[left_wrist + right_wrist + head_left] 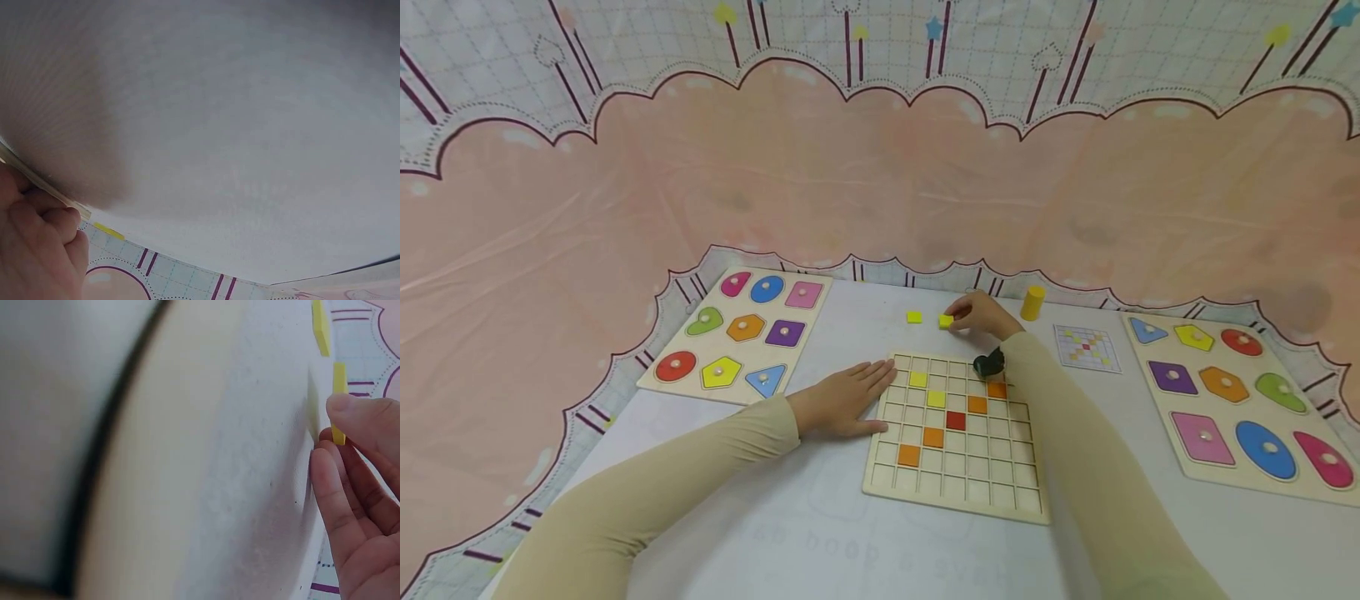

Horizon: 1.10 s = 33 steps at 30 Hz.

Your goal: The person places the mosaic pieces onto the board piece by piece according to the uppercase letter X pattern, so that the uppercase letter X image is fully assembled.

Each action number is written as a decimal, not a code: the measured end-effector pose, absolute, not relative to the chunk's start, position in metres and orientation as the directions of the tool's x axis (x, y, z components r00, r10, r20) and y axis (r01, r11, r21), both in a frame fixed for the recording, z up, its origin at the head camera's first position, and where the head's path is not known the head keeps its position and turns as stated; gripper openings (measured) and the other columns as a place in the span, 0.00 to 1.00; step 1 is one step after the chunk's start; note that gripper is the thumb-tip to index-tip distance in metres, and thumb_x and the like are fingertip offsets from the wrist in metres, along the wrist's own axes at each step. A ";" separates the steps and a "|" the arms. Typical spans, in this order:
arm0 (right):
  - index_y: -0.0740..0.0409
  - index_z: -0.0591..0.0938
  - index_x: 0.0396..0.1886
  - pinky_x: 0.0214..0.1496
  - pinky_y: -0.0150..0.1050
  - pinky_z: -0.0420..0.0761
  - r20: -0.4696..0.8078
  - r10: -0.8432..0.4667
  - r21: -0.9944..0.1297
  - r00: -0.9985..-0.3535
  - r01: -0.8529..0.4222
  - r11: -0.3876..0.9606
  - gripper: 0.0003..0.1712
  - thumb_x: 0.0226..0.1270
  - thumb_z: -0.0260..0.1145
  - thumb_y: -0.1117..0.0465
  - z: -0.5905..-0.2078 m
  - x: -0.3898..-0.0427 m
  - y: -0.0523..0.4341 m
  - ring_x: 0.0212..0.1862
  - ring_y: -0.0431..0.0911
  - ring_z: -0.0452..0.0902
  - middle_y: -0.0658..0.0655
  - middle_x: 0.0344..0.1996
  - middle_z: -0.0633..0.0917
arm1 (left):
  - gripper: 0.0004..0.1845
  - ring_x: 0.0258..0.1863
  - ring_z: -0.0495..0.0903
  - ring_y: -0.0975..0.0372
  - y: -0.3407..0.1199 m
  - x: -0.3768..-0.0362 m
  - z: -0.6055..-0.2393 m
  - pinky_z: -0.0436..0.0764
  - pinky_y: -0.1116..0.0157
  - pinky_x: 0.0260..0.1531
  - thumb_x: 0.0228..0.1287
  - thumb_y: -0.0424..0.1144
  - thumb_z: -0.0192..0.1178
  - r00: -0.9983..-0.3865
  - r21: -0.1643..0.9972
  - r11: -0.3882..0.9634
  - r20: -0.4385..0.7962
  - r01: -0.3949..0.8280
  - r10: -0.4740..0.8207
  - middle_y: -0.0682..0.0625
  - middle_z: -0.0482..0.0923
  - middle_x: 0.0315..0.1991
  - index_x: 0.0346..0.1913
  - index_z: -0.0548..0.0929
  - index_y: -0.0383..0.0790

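A wooden grid board lies on the white table with two yellow tiles, a red tile and several orange tiles in its cells. My left hand, fingers straight, rests against the board's left edge. Beyond the board, my right hand pinches a yellow square tile between thumb and fingers; the right wrist view shows its thin edge, just off the table. Another yellow tile lies to its left on the table.
A yellow cylinder stands right of my right hand, near a small pattern card. Shape puzzle boards lie on the left and right. A patterned curtain hangs behind. My right forearm covers the grid board's right edge.
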State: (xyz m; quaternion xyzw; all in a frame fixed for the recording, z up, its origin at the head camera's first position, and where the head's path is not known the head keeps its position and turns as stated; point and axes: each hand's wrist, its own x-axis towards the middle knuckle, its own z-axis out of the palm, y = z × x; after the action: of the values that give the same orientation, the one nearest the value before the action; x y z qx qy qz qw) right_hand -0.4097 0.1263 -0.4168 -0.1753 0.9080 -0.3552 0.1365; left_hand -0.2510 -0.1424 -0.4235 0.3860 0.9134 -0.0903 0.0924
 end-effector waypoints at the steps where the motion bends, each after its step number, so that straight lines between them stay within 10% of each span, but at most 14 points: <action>1: 0.65 0.82 0.49 0.52 0.40 0.76 -0.117 -0.419 -0.694 -0.900 -0.227 0.683 0.17 0.58 0.68 0.67 -0.417 -0.410 0.127 0.44 0.49 0.75 0.64 0.47 0.83 | 0.45 0.76 0.44 0.55 -0.142 -0.251 -0.424 0.48 0.60 0.74 0.67 0.67 0.37 -0.684 -0.093 0.685 -0.238 0.722 0.689 0.45 0.41 0.76 0.74 0.44 0.36; 33: 0.63 0.84 0.45 0.40 0.29 0.77 0.101 -0.454 -0.734 -0.885 -0.375 0.567 0.15 0.56 0.69 0.66 -0.395 -0.375 0.137 0.36 0.47 0.76 0.61 0.36 0.83 | 0.46 0.76 0.44 0.56 -0.141 -0.249 -0.421 0.48 0.60 0.74 0.66 0.67 0.38 -0.697 -0.103 0.697 -0.251 0.710 0.672 0.46 0.40 0.76 0.74 0.44 0.37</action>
State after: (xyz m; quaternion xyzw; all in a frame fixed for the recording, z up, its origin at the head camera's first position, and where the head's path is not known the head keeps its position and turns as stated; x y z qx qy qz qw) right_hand -0.3747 0.1369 -0.3955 -0.2342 0.8838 -0.4019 0.0492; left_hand -0.2492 -0.1412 -0.4214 0.3771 0.9160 -0.0961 0.0974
